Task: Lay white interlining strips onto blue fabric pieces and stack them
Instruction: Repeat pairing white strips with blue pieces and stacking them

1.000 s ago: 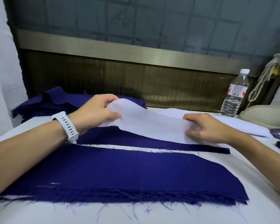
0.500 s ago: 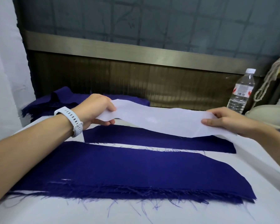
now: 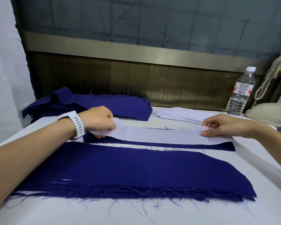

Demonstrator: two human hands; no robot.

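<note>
Where the white table point(image 3: 136, 215) comes closest, a wide blue fabric piece point(image 3: 128, 169) lies flat, its frayed edge trailing threads; the left forearm crosses above its left end. Just behind it a narrow blue strip point(image 3: 201, 146) is mostly covered by the white interlining strip point(image 3: 161, 135). The left hand point(image 3: 99, 120), wearing a white watch point(image 3: 75, 122), pinches that strip's left end; the right hand point(image 3: 222, 127) pinches its right end between thumb and fingers. Farther back sit 1 stack of blue pieces point(image 3: 120, 106) and 1 stack of white interlining point(image 3: 177, 115). A water bottle point(image 3: 240, 93) stands far right, its red-and-white label too small to read.
</note>
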